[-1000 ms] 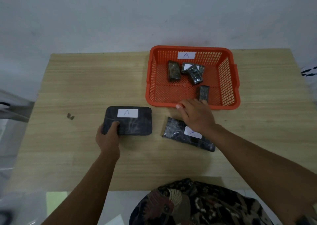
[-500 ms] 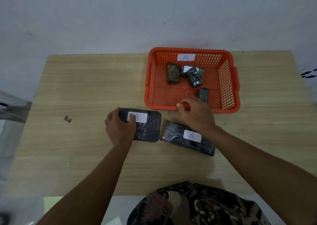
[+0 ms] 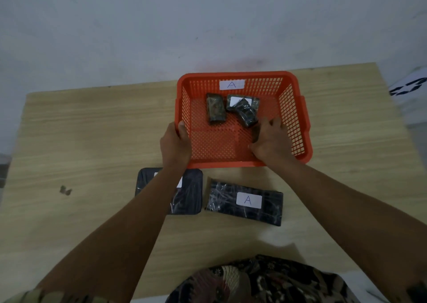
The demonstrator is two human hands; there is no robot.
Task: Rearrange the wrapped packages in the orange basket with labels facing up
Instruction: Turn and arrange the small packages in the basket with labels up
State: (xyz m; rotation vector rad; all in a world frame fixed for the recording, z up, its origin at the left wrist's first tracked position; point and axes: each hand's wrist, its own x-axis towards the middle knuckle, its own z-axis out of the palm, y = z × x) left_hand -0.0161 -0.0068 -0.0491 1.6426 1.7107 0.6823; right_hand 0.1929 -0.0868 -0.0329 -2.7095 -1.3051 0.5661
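The orange basket (image 3: 295, 108) stands at the table's far middle, a white "A" label on its back wall. Inside lie a small dark package (image 3: 215, 109) without a visible label, a labelled package (image 3: 254, 101) and another package (image 3: 246, 114) leaning across it. My left hand (image 3: 175, 144) grips the basket's near-left rim. My right hand (image 3: 271, 140) is inside the basket, fingers closed around a small dark package (image 3: 255, 132) that is mostly hidden. On the table in front lie a rounded flat package (image 3: 189, 194), partly under my left forearm, and a long package (image 3: 245, 201) with its "A" label up.
The wooden table (image 3: 92, 140) runs wide to the left, with a small dark scrap (image 3: 65, 190) on it. A pale wall lies behind the basket. Patterned fabric (image 3: 265, 282) covers my lap at the near edge.
My left hand let go of the rounded flat package and took the basket's near-left rim. My right hand moved from the basket's front edge into it and closed on a small package.
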